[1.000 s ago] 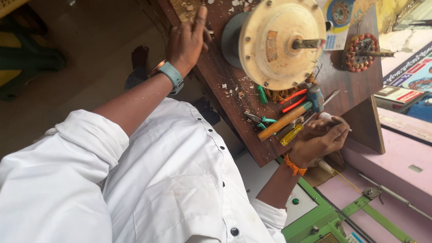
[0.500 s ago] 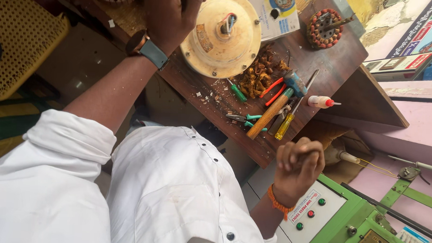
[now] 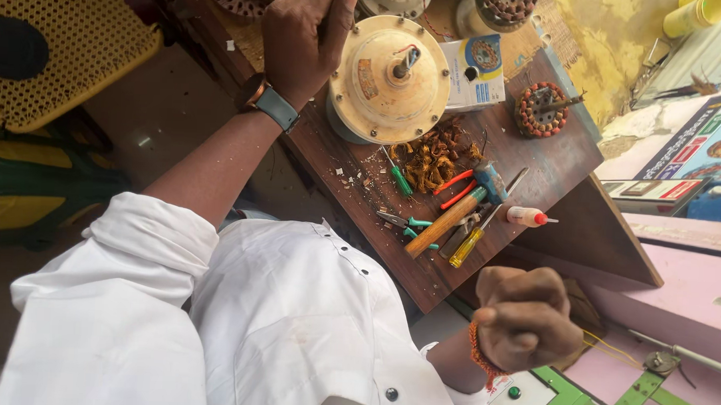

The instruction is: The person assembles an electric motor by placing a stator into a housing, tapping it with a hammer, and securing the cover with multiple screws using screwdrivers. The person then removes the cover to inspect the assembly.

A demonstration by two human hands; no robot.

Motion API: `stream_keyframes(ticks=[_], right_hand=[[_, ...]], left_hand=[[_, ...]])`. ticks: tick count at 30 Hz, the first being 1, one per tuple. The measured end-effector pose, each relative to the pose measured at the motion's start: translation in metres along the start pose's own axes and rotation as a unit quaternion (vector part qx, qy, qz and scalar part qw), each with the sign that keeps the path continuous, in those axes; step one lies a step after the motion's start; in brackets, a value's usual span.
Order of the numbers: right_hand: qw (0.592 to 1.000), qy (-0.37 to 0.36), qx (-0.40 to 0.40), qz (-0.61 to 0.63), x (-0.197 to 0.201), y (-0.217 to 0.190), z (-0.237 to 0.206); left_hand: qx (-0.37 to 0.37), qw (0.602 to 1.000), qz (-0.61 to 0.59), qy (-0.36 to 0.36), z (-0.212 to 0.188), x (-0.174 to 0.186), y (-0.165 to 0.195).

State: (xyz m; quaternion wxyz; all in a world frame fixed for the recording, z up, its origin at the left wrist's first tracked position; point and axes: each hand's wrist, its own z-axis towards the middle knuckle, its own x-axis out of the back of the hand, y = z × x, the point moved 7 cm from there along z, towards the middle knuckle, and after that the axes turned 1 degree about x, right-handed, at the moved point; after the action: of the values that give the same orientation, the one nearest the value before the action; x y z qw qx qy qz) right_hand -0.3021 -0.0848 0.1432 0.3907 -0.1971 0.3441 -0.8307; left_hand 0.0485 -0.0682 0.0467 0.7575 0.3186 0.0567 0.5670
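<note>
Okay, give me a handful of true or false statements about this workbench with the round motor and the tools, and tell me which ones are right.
1. The left hand touches the cream round motor housing. True.
2. The right hand grips the hammer. False: it is a closed fist off the bench edge, and the hammer lies on the wooden bench.
3. A green-handled screwdriver lies by the copper wire pile. True.
4. The small glue bottle stands upright. False: it lies on its side.

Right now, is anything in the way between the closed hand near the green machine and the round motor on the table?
Yes. Between the right hand and the round motor lie a hammer, screwdrivers, pliers and a heap of copper wire.
</note>
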Motion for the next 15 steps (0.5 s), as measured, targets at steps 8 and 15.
stream_keyframes(ticks=[8, 15], right_hand=[[0.963, 0.176, -0.201, -0.033, 0.075, 0.089, -0.056], [0.883, 0.267, -0.385, -0.042, 0.081, 0.172, -0.114]], left_hand=[[0.071, 0.997, 0.014, -0.001, -0.030, 0.006, 0.011], [0.246, 0.965, -0.069, -0.053, -0.088, 0.020, 0.002]])
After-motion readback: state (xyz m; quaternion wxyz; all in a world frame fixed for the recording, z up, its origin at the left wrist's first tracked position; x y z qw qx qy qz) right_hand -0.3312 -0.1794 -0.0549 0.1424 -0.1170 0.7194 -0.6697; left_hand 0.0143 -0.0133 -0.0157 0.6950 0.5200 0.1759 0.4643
